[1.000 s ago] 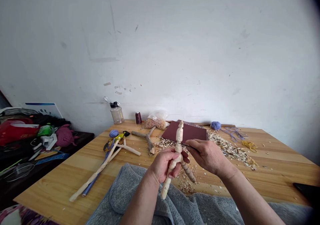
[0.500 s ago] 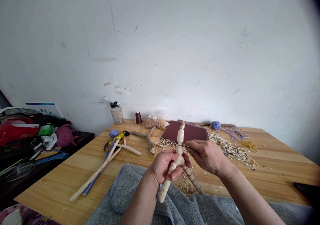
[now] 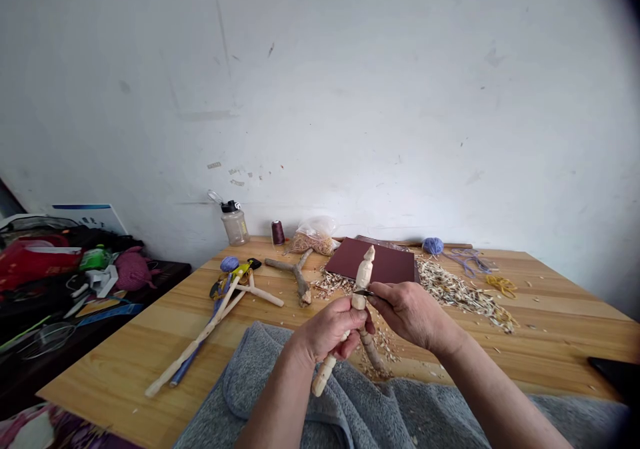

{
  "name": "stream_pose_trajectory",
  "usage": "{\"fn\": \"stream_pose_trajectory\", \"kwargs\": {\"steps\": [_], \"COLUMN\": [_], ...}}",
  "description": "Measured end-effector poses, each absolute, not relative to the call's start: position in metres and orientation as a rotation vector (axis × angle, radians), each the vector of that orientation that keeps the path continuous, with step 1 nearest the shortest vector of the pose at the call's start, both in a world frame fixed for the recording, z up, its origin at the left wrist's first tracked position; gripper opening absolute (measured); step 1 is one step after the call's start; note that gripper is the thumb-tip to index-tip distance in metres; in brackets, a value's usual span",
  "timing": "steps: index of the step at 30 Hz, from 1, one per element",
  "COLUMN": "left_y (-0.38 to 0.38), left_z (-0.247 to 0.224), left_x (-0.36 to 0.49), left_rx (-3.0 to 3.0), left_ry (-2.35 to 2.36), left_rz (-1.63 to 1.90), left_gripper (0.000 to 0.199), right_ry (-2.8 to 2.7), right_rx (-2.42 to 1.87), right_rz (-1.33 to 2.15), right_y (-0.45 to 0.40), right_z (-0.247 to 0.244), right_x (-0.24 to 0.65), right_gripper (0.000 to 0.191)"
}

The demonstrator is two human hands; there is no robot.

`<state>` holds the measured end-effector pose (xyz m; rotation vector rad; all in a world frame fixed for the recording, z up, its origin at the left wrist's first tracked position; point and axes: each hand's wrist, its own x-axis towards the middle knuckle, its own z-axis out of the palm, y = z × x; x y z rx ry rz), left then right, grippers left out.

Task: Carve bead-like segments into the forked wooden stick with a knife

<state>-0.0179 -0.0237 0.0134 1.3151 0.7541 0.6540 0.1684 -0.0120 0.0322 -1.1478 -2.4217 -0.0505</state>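
Observation:
A forked stick [image 3: 364,272], pale and carved along its upright part and one leg, is in my left hand [image 3: 331,330], whose fingers wrap round it near the fork. Its other leg still has bark and points down to the right. My right hand [image 3: 411,312] is closed on a small knife [image 3: 364,293]; the dark blade lies across the stick just above my left fingers. The knife's handle is hidden in my right hand. Below both hands a grey towel [image 3: 270,382] covers the table's front edge.
Wood shavings [image 3: 463,292] lie around a dark red board [image 3: 345,257]. A barked forked branch [image 3: 295,272], a peeled forked stick [image 3: 195,346], a bottle [image 3: 234,226], a thread spool [image 3: 277,233] and blue yarn [image 3: 433,246] are on the table. Bags and clutter fill a dark surface at left.
The stick has turned slightly in my left hand, its barked leg swinging inward and its lower end shifting left. More of the knife blade now shows. The view has shifted slightly.

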Motion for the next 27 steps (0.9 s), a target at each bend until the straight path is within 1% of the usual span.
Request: {"fn": "stream_pose_trajectory", "kwargs": {"steps": [4,6,8,10,11,12,16,20,23,27], "left_y": [-0.020,-0.019,-0.017,-0.016,-0.016,-0.016,-0.015,-0.015,-0.016,-0.017], "left_z": [0.004,0.001,0.000,0.001,0.002,0.004,0.006,0.004,0.004,0.005], "left_x": [-0.002,0.006,0.009,0.008,0.007,0.005,-0.001,-0.003,-0.003,-0.003], "left_rx": [1.445,1.456,1.410,1.283,1.206,1.137,1.022,1.005,1.009,1.023], "left_ry": [1.011,1.129,1.137,1.027,0.948,0.869,0.661,0.570,0.518,0.477], "left_rz": [0.794,0.948,1.020,1.000,0.975,0.953,0.903,0.872,0.846,0.830], "left_gripper": [0.026,0.021,0.022,0.025,0.026,0.027,0.023,0.019,0.018,0.018], "right_ry": [-2.374,-2.332,-2.307,-2.253,-2.190,-2.145,-2.148,-2.270,-2.331,-2.375], "right_rx": [-1.296,-1.326,-1.233,-1.041,-1.002,-1.020,-1.190,-1.178,-1.181,-1.177], "right_rz": [-0.078,0.013,0.310,0.761,0.873,0.887,0.544,0.253,0.130,0.066], "right_y": [-0.011,-0.013,-0.015,-0.016,-0.016,-0.014,-0.008,-0.009,-0.013,-0.016], "right_z": [0.029,0.032,0.039,0.045,0.048,0.050,0.050,0.048,0.048,0.050], "right_x": [0.165,0.165,0.169,0.177,0.181,0.185,0.192,0.184,0.178,0.176], "right_gripper": [0.024,0.024,0.026,0.034,0.036,0.036,0.032,0.029,0.027,0.027]}}
